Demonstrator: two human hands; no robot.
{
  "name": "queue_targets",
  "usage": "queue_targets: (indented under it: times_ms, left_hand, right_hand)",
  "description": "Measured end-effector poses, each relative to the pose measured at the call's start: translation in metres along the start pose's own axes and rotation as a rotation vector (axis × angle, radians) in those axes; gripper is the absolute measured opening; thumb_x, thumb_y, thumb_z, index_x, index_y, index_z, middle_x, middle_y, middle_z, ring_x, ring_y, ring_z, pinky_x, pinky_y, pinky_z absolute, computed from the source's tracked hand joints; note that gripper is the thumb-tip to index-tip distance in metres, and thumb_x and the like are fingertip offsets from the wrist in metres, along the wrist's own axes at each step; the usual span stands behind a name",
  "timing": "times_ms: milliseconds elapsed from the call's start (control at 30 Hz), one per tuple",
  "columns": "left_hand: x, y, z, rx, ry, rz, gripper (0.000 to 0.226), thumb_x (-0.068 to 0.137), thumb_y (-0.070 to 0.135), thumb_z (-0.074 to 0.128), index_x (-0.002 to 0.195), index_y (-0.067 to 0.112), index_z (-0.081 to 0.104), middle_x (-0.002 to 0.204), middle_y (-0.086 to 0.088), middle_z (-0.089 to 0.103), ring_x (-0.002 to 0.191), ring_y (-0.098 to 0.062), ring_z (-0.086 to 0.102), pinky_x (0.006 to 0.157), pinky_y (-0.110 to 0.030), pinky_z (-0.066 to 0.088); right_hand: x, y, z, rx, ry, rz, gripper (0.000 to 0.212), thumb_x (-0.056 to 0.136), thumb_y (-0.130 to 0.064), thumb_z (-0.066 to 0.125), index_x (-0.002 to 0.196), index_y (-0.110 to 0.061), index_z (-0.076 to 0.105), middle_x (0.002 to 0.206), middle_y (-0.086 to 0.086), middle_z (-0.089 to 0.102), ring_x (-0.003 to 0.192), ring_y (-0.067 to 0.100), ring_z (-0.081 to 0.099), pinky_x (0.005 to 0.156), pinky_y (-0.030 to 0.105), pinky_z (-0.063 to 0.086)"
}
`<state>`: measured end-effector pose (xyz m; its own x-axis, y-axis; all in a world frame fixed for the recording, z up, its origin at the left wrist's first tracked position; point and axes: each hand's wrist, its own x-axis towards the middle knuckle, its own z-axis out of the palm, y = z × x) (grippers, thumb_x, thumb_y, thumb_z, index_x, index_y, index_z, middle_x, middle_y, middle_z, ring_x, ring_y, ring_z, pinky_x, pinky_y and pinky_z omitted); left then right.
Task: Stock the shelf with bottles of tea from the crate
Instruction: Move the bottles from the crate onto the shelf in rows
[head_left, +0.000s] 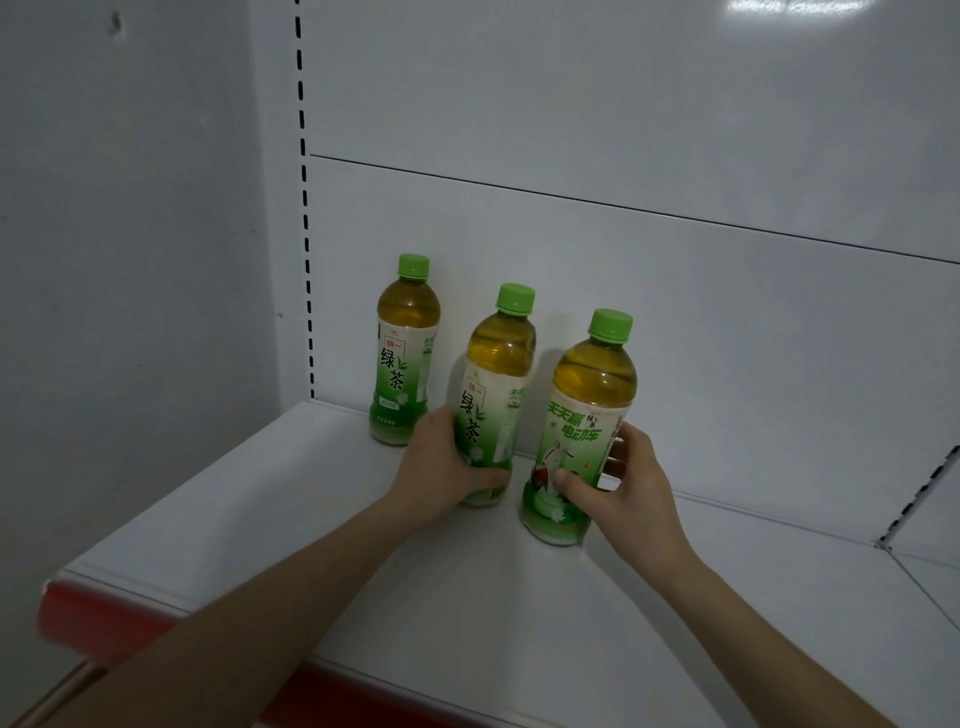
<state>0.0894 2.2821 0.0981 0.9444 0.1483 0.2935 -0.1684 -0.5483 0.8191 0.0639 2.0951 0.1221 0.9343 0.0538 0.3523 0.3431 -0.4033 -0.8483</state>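
Head view, the only one.

- Step: placing. Two bottles are being set down at once on the shelf (249, 525), next to the one already stocked.
- Stocked bottle (406, 353): upright in the shelf's back-left corner, close to the back panel (675, 322), no hand on it.
- Left grip (449, 470): fingers and thumb curled round the lower half of the middle bottle (497, 374). The bottle is near the back edge, just beside the stocked one, leaning slightly.
- Right grip (621, 493): thumb on the lower front label and fingers wrapped behind the right bottle (589, 410). It's further from the back edge than the other two, so the row runs diagonally.
- Next move, my read: seat both bases flat, push the right bottle back toward the back edge to square the row, let go, then go back for more. Release gently, since tall narrow bottles packed this close could knock each other over.

Hard to tell or out of frame:
- Crate not in view, so remaining stock is unknown.
- Can't confirm either held base is fully down. The left grip covers most of the middle bottle's base.
- Right grip's fingertips are hidden behind its bottle.
- Shelf's right end is cut off, and the red front strip (98, 616) is blurred.
- Dim lighting, so small label print is unreadable.
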Motion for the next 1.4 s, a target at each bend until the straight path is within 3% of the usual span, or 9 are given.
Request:
queue_targets:
  times_ms: [133,300,567,800,1167,1300,1400]
  left_hand:
    - [0.004,0.004,0.002,-0.061,0.117,-0.076,0.062,0.063,0.018,0.083,0.104,0.010,0.037,0.122,-0.009,0.050,0.116,-0.022,0.048,0.086,-0.021,0.037]
    - [0.005,-0.003,-0.005,-0.046,-0.001,-0.038,0.062,0.076,0.018,0.072,0.125,0.005,0.037,0.131,-0.009,0.050,0.121,-0.021,0.047,0.087,-0.018,0.034]
    - [0.013,-0.008,-0.002,-0.041,0.074,-0.063,0.058,0.075,0.017,0.073,0.123,0.003,0.043,0.129,-0.010,0.053,0.120,-0.023,0.048,0.086,-0.019,0.033]
    - [0.025,-0.010,0.007,-0.020,0.137,-0.068,0.051,0.078,0.017,0.071,0.119,0.001,0.045,0.128,-0.014,0.054,0.120,-0.027,0.049,0.095,-0.029,0.038]
    - [0.033,-0.016,0.012,0.093,0.128,-0.080,0.055,0.079,0.024,0.069,0.122,0.001,0.045,0.126,-0.018,0.052,0.117,-0.031,0.049,0.098,-0.033,0.038]
    - [0.026,-0.012,0.008,0.164,0.108,-0.131,0.060,0.080,0.029,0.067,0.127,0.002,0.040,0.129,-0.020,0.042,0.120,-0.033,0.041,0.103,-0.038,0.033]
    - [0.015,-0.003,0.002,0.169,0.090,-0.056,0.052,0.080,0.029,0.067,0.120,0.003,0.047,0.119,-0.012,0.052,0.110,-0.027,0.050,0.095,-0.035,0.043]
  right_hand:
    - [0.001,0.001,0.000,-0.014,-0.004,0.003,0.067,0.074,-0.015,0.074,0.129,-0.013,0.036,0.110,-0.010,0.048,0.099,0.007,0.051,0.058,0.007,0.045]
    - [0.002,0.001,0.000,-0.014,-0.012,0.009,0.067,0.074,-0.016,0.074,0.129,-0.013,0.036,0.110,-0.010,0.048,0.099,0.008,0.050,0.059,0.008,0.044]
    - [0.003,0.001,0.000,-0.014,-0.018,0.008,0.066,0.074,-0.015,0.074,0.128,-0.013,0.037,0.106,-0.013,0.048,0.096,0.006,0.051,0.056,0.005,0.047]
    - [0.002,0.000,0.000,-0.007,-0.025,0.007,0.065,0.074,-0.015,0.074,0.128,-0.013,0.037,0.107,-0.012,0.048,0.097,0.006,0.051,0.057,0.005,0.046]
    - [0.002,0.002,0.000,0.025,-0.023,-0.005,0.066,0.075,-0.015,0.074,0.129,-0.014,0.036,0.097,-0.022,0.046,0.093,0.002,0.050,0.058,0.003,0.047]
    - [0.002,0.001,0.000,0.043,-0.024,-0.002,0.066,0.075,-0.015,0.073,0.129,-0.014,0.036,0.104,-0.016,0.048,0.096,0.004,0.050,0.059,0.005,0.046]
    - [0.004,-0.002,-0.003,0.037,-0.001,0.013,0.066,0.070,-0.015,0.077,0.126,-0.015,0.040,0.106,-0.010,0.051,0.094,0.006,0.053,0.062,0.010,0.046]
